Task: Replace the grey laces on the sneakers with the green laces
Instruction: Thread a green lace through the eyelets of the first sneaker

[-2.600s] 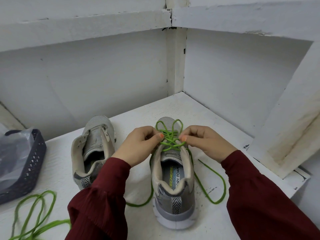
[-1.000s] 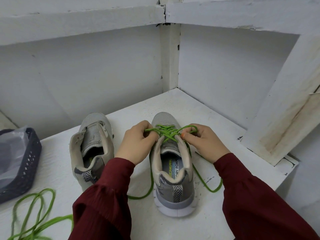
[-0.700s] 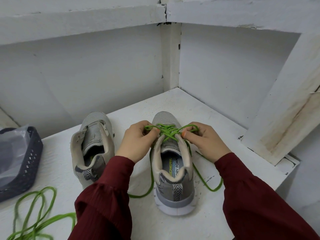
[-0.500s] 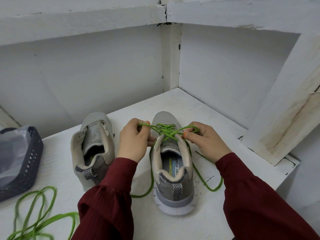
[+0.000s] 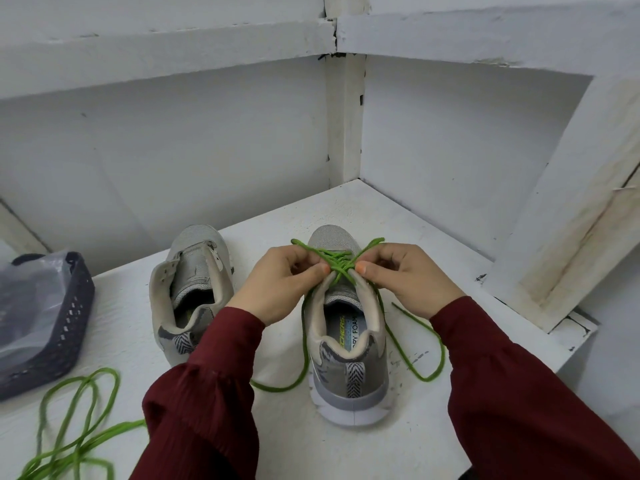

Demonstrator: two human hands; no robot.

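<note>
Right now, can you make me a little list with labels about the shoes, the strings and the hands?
Left hand: pinches the green lace
Right hand: pinches the same lace
Laced sneaker: under both hands, lace ends trailing on the shelf
Other sneaker: to its left, no lace showing
Spare lace: loose heap, near left
Basket: far left, holds a plastic bag

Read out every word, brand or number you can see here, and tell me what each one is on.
"ORY FOAM": on the insole of the sneaker with the green lace; its start is hidden by the heel collar.
"ECHERS": small blue letters beside it on the same insole; the start is hidden too.
Other sneaker and basket: no readable text.
</note>
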